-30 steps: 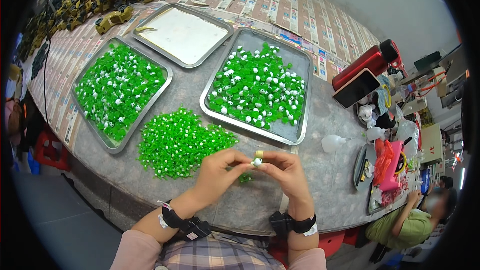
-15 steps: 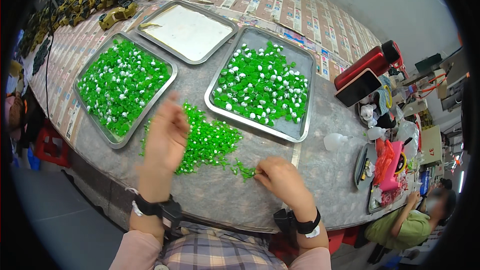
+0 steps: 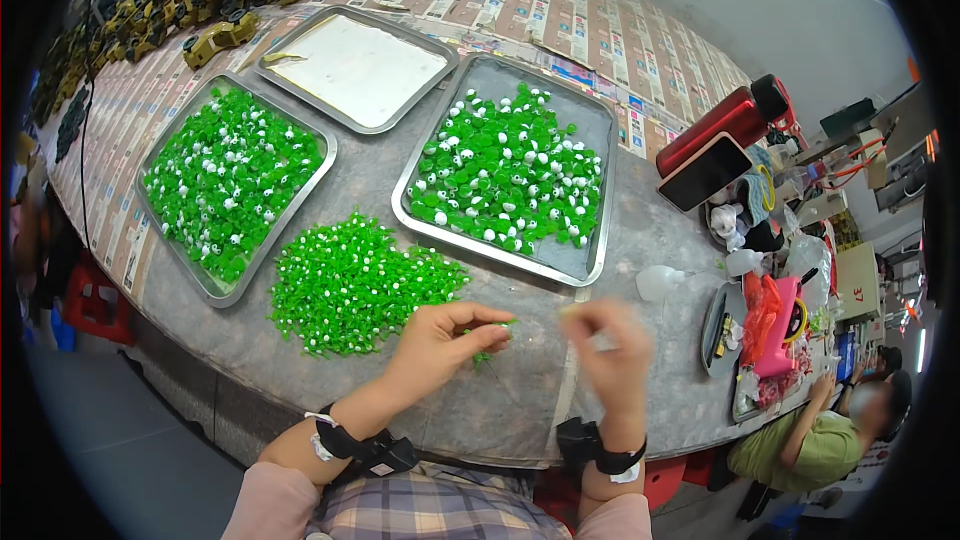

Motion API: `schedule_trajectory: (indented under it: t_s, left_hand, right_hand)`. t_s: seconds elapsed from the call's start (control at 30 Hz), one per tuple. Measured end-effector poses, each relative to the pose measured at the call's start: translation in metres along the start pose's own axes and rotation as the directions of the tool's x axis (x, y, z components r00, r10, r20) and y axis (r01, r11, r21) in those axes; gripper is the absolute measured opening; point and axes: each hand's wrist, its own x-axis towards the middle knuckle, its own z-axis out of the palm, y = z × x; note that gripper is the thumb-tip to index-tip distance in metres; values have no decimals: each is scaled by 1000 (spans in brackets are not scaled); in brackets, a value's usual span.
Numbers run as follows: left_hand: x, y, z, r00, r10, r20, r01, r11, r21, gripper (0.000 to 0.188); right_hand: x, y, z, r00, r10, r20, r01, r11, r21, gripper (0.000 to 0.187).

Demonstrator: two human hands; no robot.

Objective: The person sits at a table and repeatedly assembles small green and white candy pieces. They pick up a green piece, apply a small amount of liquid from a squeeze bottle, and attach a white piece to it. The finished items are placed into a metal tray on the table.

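My left hand (image 3: 440,343) is closed in a pinch at the near middle of the table. A small green plastic piece (image 3: 511,322) shows at its fingertips. To its right, my right hand (image 3: 612,348) is raised over the table and smeared by motion, so its fingers and anything in them are unclear. Beyond my left hand spreads a loose heap of small green pieces with white dots (image 3: 360,285). Green pieces with white, black-dotted balls fill the left metal tray (image 3: 327,152) and lie in the right metal tray (image 3: 597,258).
Behind stands a tray with a white bottom (image 3: 365,70). At the right are a red flask (image 3: 715,128), a phone (image 3: 704,172), a white squeeze bottle (image 3: 660,283) and a pink box (image 3: 777,335). Yellow toy vehicles (image 3: 225,38) pile up far left. A person in green (image 3: 800,450) sits right.
My left hand has moved right and nearer, from over the heap to a pinch. My right hand has lifted and shifted right, away from the few green pieces it was touching.
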Motion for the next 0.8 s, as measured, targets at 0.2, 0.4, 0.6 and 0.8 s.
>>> schedule_trajectory:
  t_s: [0.2,0.4,0.6,0.8]
  left_hand:
    - [5,3,-3,999,-25,38,33,966,-258,18]
    - [5,0,-4,996,-35,85,59,954,-295,19]
    - [6,-2,-10,998,-31,52,50,897,-440,11]
    - [5,-2,-12,996,-53,77,83,877,-473,10]
  right_hand:
    - [-8,95,-50,679,297,-672,-244,954,175,35]
    - [-28,161,-39,819,496,-288,-470,868,160,43]
    - [4,49,-34,827,429,-363,-194,824,533,47]
    - [4,-4,-18,793,229,-564,24,914,405,61]
